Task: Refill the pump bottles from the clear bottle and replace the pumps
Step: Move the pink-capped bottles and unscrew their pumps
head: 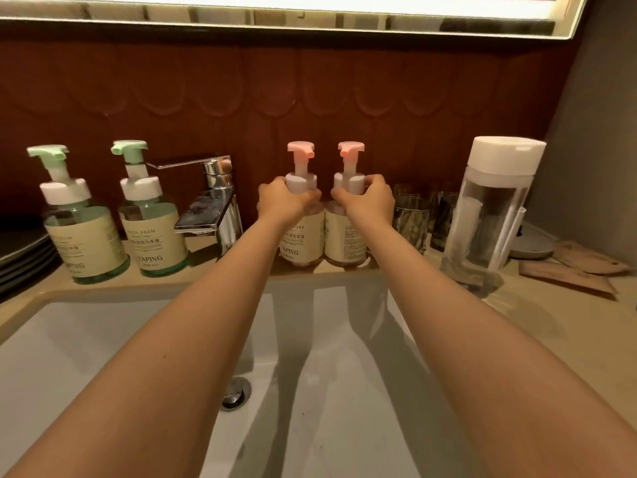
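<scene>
Two pink-pump bottles stand side by side on the counter behind the sink. My left hand [286,201] grips the white collar of the left pink bottle [299,241]. My right hand [370,200] grips the collar of the right pink bottle [344,241]. Both pink pumps sit on their bottles. Two green-pump bottles [86,243] [157,243] stand at the far left with pumps on. A tall clear bottle [489,219] with a white cap stands upright at the right, apart from both hands.
A chrome faucet [215,201] stands between the green and pink bottles. Drinking glasses [412,215] sit just right of the pink bottles. The white sink basin [103,339] with its drain [236,393] lies under my arms. Wooden pieces [579,267] lie at the far right.
</scene>
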Tool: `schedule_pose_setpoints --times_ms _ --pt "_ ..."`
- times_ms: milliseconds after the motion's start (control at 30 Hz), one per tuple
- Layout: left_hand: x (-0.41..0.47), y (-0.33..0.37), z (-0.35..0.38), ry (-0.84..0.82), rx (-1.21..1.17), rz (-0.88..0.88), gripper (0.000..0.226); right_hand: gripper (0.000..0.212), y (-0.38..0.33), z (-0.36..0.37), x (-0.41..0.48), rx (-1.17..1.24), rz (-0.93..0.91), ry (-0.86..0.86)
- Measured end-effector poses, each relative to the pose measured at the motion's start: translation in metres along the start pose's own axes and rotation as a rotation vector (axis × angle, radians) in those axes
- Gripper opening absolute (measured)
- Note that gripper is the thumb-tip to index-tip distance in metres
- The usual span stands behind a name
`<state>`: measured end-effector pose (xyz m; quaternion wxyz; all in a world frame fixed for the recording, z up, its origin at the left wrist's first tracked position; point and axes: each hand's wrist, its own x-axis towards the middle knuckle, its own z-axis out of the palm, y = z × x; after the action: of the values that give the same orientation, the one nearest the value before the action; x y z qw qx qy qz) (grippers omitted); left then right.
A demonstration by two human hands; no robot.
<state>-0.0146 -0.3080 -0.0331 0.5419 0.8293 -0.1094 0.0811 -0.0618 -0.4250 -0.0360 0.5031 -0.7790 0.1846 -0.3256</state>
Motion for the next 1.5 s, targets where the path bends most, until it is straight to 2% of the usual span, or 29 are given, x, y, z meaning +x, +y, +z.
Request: schedule_pose_setpoints --times_ms 600,1067,1333,1500 --pt "-0.130 0.060 -0.046 -0.068 -0.103 0.089 0.046 0.046 -0.048 -0.085 -0.108 0.022 0.000 0.104" --pt "-0.218 0.103 0.054 -0.304 -0.196 0.119 0.050 0.045 -0.001 -0.212 -0.130 -0.077 0.116 0.290" --pt "-0.235 0.118 0.103 -0.427 -0.211 0.160 0.051 0.045 0.030 -0.249 -0.120 -0.097 0.179 0.367" --pt "-0.238 0.123 0.117 -0.432 -0.190 0.182 0.051 0.046 0.038 -0.258 -0.115 -0.125 0.170 0.401"
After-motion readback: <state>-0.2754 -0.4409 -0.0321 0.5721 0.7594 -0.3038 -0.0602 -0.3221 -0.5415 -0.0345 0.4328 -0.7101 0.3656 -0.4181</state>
